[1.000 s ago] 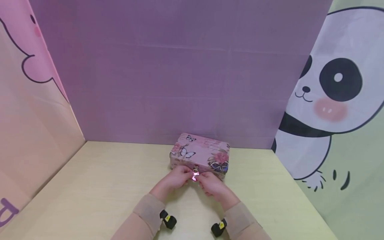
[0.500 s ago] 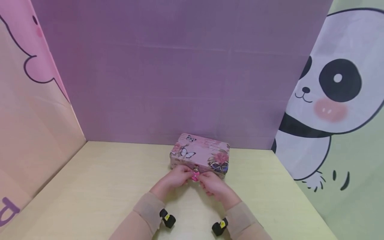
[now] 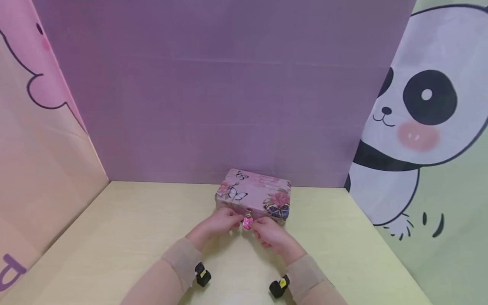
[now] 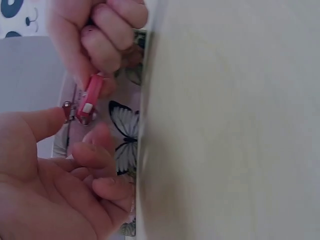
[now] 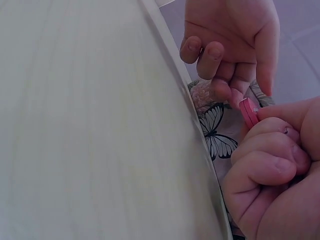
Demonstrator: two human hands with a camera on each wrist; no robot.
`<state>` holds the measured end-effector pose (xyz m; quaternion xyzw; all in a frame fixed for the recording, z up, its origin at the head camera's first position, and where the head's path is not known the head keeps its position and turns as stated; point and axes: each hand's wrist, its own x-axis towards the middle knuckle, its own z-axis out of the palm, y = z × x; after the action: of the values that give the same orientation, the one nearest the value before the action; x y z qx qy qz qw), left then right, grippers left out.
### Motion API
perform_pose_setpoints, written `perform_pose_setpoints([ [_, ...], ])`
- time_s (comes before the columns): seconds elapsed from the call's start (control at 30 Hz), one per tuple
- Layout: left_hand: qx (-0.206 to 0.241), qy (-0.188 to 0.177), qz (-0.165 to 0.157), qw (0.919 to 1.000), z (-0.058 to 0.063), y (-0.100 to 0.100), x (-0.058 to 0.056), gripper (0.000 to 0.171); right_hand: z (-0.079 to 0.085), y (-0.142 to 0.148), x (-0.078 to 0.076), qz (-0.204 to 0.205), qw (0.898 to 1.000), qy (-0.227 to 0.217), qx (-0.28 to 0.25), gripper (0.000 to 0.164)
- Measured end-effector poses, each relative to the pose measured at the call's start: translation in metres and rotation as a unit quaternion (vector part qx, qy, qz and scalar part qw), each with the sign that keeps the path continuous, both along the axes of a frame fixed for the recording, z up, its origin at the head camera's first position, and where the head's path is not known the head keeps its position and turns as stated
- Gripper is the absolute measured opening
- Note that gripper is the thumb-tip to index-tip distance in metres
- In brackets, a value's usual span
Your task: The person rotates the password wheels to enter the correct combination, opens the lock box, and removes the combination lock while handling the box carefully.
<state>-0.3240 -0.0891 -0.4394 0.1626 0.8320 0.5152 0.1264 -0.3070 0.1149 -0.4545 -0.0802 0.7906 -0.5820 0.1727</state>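
A pink box (image 3: 254,192) printed with butterflies and roses stands lid down near the back of the table. From the metal clasp (image 4: 68,111) on its front hangs a small pink padlock (image 4: 91,100). My right hand (image 5: 280,172) pinches the padlock between thumb and forefinger, its other fingers curled in. On the other side of the padlock is my left hand (image 4: 65,185), with thumb and fingers loosely bent and parted, nothing between them. The right fingers hide part of the padlock in the right wrist view.
The pale wooden table (image 3: 152,237) spreads out around the box. A purple cloth wall (image 3: 228,93) rises right behind the box. Printed cloths flank the table, with a panda (image 3: 431,127) on the right. Both wrists wear bands with small black cameras (image 3: 202,275).
My left hand has drawn slightly back to the left, its fingertips parting from the padlock. The right hand stays pinching it. The box stays in place, lid down.
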Motion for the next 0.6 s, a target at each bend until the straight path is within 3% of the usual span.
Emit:
perform_pose_setpoints([
  [0.27,0.016,-0.041,-0.018,0.9989,0.000,0.005,0.002,0.035,0.000,-0.001,-0.002,0.008,1.000,-0.017,-0.005,0.026],
  [0.6,0.006,-0.053,-0.042,0.9977,-0.001,0.011,0.000,0.035,-0.001,0.000,-0.004,0.019,0.999,-0.021,-0.032,0.024],
])
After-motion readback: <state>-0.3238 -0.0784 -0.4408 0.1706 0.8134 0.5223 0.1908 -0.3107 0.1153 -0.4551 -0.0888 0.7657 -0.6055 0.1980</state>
